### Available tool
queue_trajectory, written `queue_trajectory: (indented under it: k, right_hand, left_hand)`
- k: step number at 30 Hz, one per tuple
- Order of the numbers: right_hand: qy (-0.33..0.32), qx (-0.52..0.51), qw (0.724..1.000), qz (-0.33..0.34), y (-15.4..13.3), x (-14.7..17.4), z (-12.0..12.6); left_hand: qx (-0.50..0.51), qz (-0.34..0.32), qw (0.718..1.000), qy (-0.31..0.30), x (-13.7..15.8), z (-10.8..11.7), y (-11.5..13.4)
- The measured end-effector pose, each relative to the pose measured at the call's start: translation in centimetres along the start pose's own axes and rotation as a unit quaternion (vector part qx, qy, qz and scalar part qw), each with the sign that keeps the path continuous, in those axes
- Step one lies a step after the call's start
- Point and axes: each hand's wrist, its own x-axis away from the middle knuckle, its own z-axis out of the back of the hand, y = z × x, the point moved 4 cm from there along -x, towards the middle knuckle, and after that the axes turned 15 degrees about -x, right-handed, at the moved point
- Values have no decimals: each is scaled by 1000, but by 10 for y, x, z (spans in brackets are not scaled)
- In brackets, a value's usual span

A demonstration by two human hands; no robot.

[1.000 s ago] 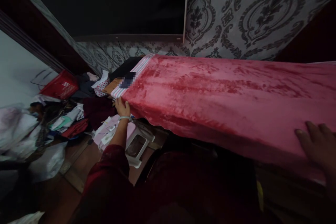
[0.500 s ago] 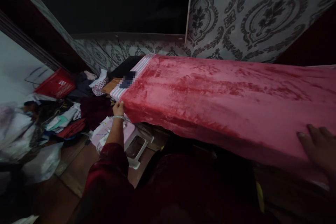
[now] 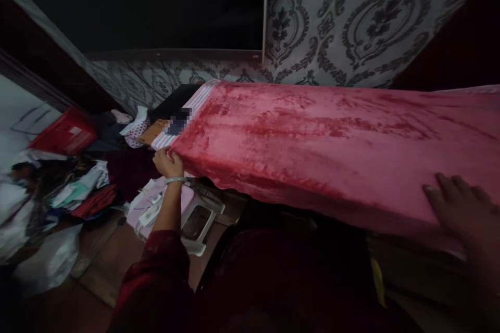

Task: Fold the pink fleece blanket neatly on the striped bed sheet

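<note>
A long pinkish-red plush cloth [image 3: 297, 130] lies over a table, its front edge hanging down. A striped light border [image 3: 201, 94] runs along its left end, with a dark blurred-out item [image 3: 178, 121] on it. My left hand [image 3: 169, 163], a bangle at its wrist, is at the cloth's front left corner with fingers bent round the edge; the fingertips are partly hidden. Over at the right, my right hand [image 3: 463, 205] rests palm down on the cloth near its front edge, fingers spread.
Below my left arm stands a pink and white plastic stool [image 3: 199, 218] with things on it. Heaped clothes [image 3: 89, 182], a red basket [image 3: 64, 131] and a clear plastic bag [image 3: 50, 257] are at the left. A large dark screen [image 3: 156, 5] hangs behind the table.
The view has swung slightly right, so the surroundings sit further left. My left hand stays at the cloth's corner, its fingers somewhat shifted. My right hand still lies on the cloth.
</note>
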Motion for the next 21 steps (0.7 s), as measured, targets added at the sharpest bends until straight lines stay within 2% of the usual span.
queue_trajectory:
  k: [2,4,6,8,11,13,15,16,18,21]
  right_hand:
    - [-18,-33,998,-47,-11,0,8]
    - [-50,-44,995,-79,-24,-1,17]
    - [-56,-42,993,-95,-43,-2,26]
    - [-44,-35,994,-93,-72,0,35]
    - [-74,-44,996,3,-138,11,33]
    - [-130,-77,985,85,-181,17,21]
    - [-185,-93,969,132,-204,16,6]
    - [-189,-100,966,147,-204,11,2]
    - [-173,-91,973,120,-179,-2,2]
    - [-131,-60,990,5,-96,-16,23]
  left_hand:
    - [-8,-119,993,-22,9,3,50]
    - [-12,-239,967,-90,23,-2,107]
    - [-36,-318,932,-168,41,-11,160]
    - [-74,-366,900,-226,59,-21,203]
    - [-104,-413,866,-261,85,-34,247]
    - [-112,-434,854,-265,99,-44,262]
    - [-129,-443,845,-272,108,-54,270]
    - [-144,-438,844,-274,110,-60,271]
    - [-158,-445,838,-274,112,-68,273]
    - [-169,-453,830,-277,109,-71,273]
